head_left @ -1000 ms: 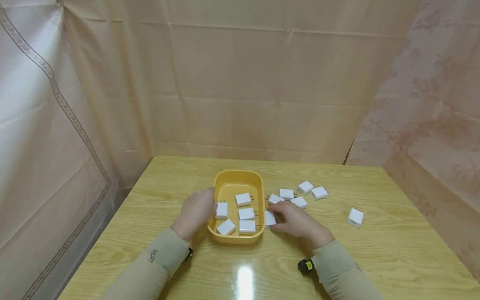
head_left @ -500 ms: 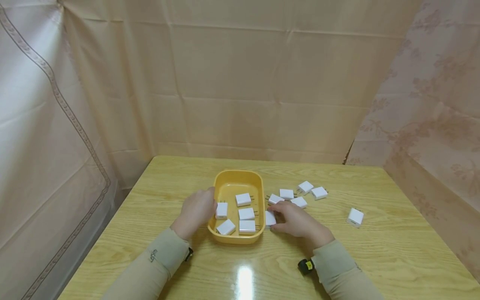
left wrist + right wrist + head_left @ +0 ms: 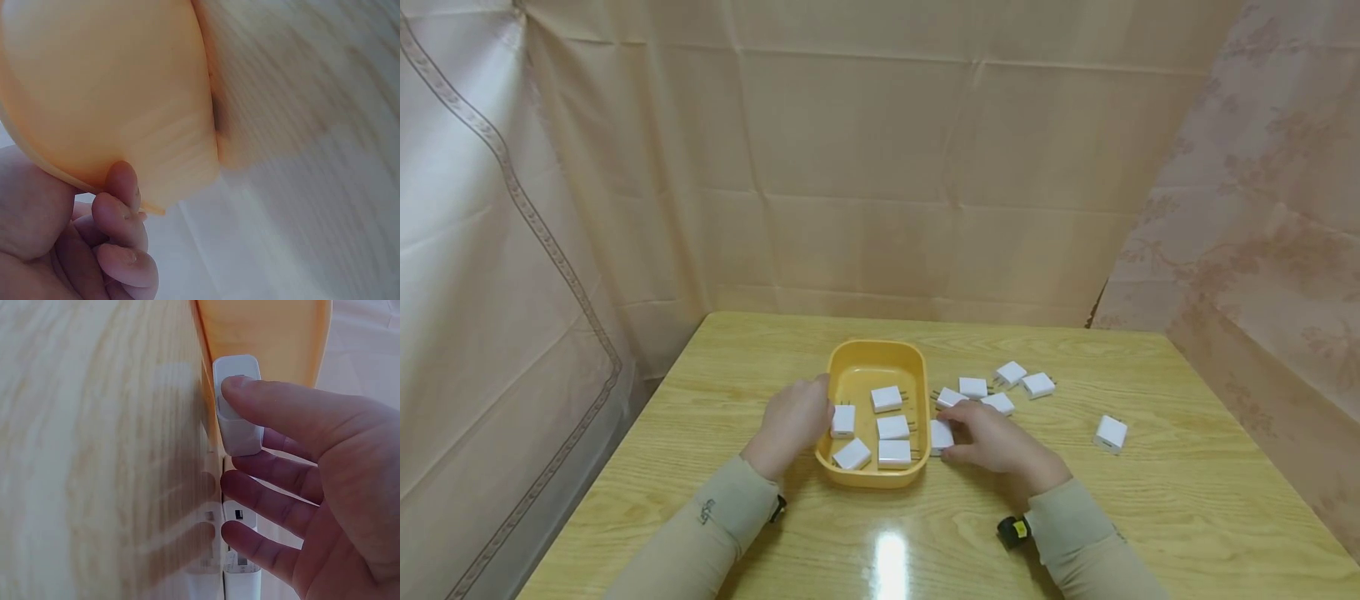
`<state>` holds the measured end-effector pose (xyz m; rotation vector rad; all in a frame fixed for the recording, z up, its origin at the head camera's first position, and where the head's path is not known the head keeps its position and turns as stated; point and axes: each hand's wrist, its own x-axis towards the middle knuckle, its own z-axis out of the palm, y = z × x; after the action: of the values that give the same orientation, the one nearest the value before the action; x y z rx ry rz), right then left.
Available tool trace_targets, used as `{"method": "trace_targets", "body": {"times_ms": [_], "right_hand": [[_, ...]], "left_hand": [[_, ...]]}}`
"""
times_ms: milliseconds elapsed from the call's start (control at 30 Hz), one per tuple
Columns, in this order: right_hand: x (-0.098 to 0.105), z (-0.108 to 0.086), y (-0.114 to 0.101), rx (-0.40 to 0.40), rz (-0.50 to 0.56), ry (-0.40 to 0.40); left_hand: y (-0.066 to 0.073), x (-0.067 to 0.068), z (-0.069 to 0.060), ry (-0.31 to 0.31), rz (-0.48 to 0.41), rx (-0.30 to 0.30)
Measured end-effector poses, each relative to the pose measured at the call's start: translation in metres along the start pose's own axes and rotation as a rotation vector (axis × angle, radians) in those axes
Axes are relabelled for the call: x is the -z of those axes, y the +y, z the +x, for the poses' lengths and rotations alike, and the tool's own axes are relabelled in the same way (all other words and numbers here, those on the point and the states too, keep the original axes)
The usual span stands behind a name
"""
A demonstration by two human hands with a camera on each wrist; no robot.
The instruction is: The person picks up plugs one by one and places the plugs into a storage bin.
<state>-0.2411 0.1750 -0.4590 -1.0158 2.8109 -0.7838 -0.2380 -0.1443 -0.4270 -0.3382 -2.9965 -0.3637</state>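
A yellow plastic basin (image 3: 880,481) stands on the table with several white charger plugs (image 3: 892,427) lying inside. My left hand (image 3: 795,421) grips the basin's left rim; in the left wrist view its fingers (image 3: 122,212) curl over the edge. Just outside the right wall, my right hand (image 3: 1000,442) pinches one charger plug (image 3: 239,428) between thumb and fingers, low at the tabletop. In the right wrist view the thumb lies across its face while the other fingers spread beneath. Several more charger plugs (image 3: 973,388) lie loose beyond the right hand.
A lone charger plug (image 3: 1110,434) lies farther right on the wooden table (image 3: 820,542). Beige curtains (image 3: 880,167) hang behind the table's back edge and along both sides. A black wrist device (image 3: 1013,532) sits at the right cuff.
The right hand has shifted very slightly right with the charger plug it pinches, which shows a little more beside the basin. The left hand and basin have stayed put.
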Motion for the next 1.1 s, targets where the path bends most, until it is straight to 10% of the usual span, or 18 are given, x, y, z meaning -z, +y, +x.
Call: {"method": "trace_targets", "body": {"times_ms": [733,1100], "right_hand": [[0.03,-0.004,-0.003,-0.131,-0.019,0.03],[0.057,-0.003,-0.007,-0.066,-0.112,0.072]], "left_hand": [[0.0,0.002,-0.001,0.016,0.004,-0.01],[-0.001,0.001,0.0,0.008,0.003,-0.009]]}}
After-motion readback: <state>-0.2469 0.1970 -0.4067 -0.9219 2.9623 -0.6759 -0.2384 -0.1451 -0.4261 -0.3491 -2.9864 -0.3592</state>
